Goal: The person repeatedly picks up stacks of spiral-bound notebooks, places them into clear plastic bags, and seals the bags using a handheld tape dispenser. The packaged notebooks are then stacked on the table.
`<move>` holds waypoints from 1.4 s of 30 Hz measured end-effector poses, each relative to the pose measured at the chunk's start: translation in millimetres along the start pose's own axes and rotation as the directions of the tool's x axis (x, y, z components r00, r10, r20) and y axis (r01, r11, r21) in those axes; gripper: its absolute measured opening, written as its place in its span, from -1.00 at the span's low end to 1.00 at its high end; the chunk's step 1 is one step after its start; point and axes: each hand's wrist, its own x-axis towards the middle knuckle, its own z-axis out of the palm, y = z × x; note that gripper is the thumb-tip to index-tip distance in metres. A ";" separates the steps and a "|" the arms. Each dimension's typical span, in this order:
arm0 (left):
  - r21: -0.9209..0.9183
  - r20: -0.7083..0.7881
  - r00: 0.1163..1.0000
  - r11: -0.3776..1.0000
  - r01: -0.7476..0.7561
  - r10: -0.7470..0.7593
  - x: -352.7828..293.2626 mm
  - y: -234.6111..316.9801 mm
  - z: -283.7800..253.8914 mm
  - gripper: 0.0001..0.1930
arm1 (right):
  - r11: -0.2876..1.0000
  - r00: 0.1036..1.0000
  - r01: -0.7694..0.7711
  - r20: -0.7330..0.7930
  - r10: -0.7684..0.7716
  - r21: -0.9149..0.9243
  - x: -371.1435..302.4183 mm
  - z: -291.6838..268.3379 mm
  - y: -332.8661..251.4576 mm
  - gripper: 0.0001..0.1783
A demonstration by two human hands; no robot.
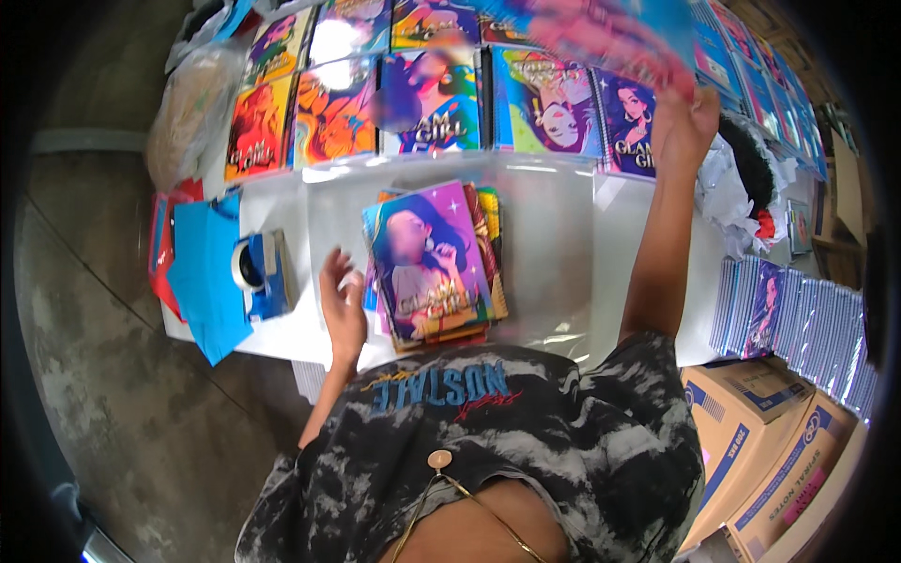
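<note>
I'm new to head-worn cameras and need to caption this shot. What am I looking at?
There's no robot here: a person works bare-handed, filmed by a wide camera worn on the head and looking down, so straight edges bend. The left hand is open and empty beside a stack of notebooks on a white table. The right hand, up at the far right, holds a pink and blue thing, too blurred to name surely. Rows of colourful notebooks line the far side, and a blue sheet lies at the left.
</note>
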 end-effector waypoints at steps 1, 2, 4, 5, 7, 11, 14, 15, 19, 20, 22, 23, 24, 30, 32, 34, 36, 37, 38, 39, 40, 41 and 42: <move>-0.432 0.123 0.986 0.889 0.153 -0.110 -1.5 16.1 -4.7 -0.37 | 0.994 0.994 -0.067 0.089 0.059 0.092 -28.5 19.2 -5.2 -0.81; -0.705 0.450 0.888 0.572 0.420 -0.097 0.8 35.3 -14.2 -0.33 | 0.977 0.961 -0.145 0.255 0.103 0.154 -59.2 35.1 -9.6 -0.85; -0.780 0.561 0.826 0.301 0.549 -0.053 10.3 21.5 -26.1 -0.33 | 0.962 0.826 -0.248 0.544 0.147 0.116 -113.6 62.1 -15.3 -0.92; -0.698 0.586 0.810 0.492 0.521 -0.026 11.7 23.2 -27.5 -0.36 | 0.971 0.770 -0.236 0.604 0.205 -0.029 -140.2 70.4 -20.7 -0.91; -0.499 0.640 0.767 0.784 0.369 0.046 26.7 41.1 -14.5 -0.40 | 0.965 0.772 -0.252 0.586 0.246 -0.074 -170.5 84.3 -31.1 -0.84; -0.567 0.559 0.825 0.762 0.313 0.077 28.3 79.6 -31.3 -0.44 | 0.941 0.872 -0.317 0.355 0.337 -0.116 -215.9 76.3 -39.8 -0.61; -0.566 0.325 0.898 0.822 -0.066 0.296 40.6 104.6 -25.7 -0.46 | 0.473 0.680 -0.692 0.273 0.681 0.545 -223.5 118.7 -63.3 -0.58; -0.538 0.257 0.890 0.820 -0.192 0.377 49.2 113.7 -19.7 -0.47 | 0.505 0.685 -0.683 0.221 0.694 0.529 -233.7 114.1 -54.8 -0.36; -0.424 0.018 0.841 0.766 -0.483 0.541 125.2 118.7 2.7 -0.43 | 0.469 0.851 -0.244 0.044 0.523 -0.849 -256.2 106.5 -2.2 -0.02; -0.328 -0.019 0.843 0.793 -0.513 0.538 146.6 111.3 10.3 -0.42 | 0.223 0.853 -0.124 0.011 0.521 -0.967 -259.4 110.0 8.4 0.04; -0.044 -0.075 0.859 0.859 -0.510 0.506 155.9 96.8 23.6 -0.27 | 0.106 0.819 -0.158 -0.071 0.570 -0.982 -284.4 80.5 45.6 0.03; 0.112 -0.034 0.892 0.889 -0.444 0.450 160.9 71.6 20.1 -0.17 | 0.195 0.784 -0.269 -0.097 0.613 -0.943 -290.6 68.6 53.5 0.02; 0.242 0.029 0.873 0.844 -0.478 0.486 142.0 58.5 18.7 -0.12 | 0.265 0.749 -0.386 -0.132 0.650 -0.884 -292.8 52.4 57.1 0.01; 0.552 0.131 0.991 0.828 -0.103 0.035 65.5 -79.6 32.4 -0.04 | 0.362 0.491 -0.790 -0.157 0.857 -0.495 -259.9 65.9 41.0 -0.32; 0.562 0.151 0.987 0.826 -0.039 -0.057 54.0 -56.8 38.1 -0.02 | 0.217 0.247 -0.951 -0.119 0.962 -0.222 -245.5 55.8 54.2 -0.39; 0.474 0.211 0.973 0.880 -0.015 -0.097 56.4 -62.2 32.4 -0.05 | 0.289 0.300 -0.946 -0.061 0.952 -0.143 -245.5 80.6 40.1 -0.45; 0.276 0.281 0.953 0.961 0.037 -0.117 56.1 -54.8 28.8 -0.08 | 0.377 0.391 -0.905 -0.033 0.920 -0.198 -249.1 82.0 39.3 -0.47; 0.130 0.317 0.940 0.988 0.087 -0.125 48.5 -38.3 20.1 -0.11 | 0.445 0.459 -0.872 -0.020 0.888 -0.205 -254.8 85.8 36.9 -0.50; -0.015 0.356 0.926 0.990 0.142 -0.127 44.0 -29.0 15.4 -0.13 | 0.456 0.477 -0.853 -0.025 0.878 -0.255 -259.3 88.5 31.0 -0.48; -0.103 0.229 0.963 0.980 0.168 -0.141 43.7 -44.6 10.7 -0.22 | 0.573 0.594 -0.757 0.035 0.804 -0.313 -264.0 100.5 20.8 -0.45; -0.227 0.221 0.972 0.965 0.129 -0.078 36.4 -35.9 5.9 -0.28 | 0.675 0.702 -0.643 0.075 0.709 -0.362 -268.2 106.3 6.7 -0.42; -0.362 0.249 0.968 0.930 0.063 0.031 22.6 -24.8 0.0 -0.29 | 0.706 0.730 -0.594 0.110 0.674 -0.385 -271.3 106.6 -10.2 -0.35; -0.485 0.261 0.956 0.875 0.008 0.136 10.7 -10.6 -7.5 -0.29 | 0.737 0.749 -0.552 0.155 0.644 -0.390 -274.5 104.1 -23.9 -0.28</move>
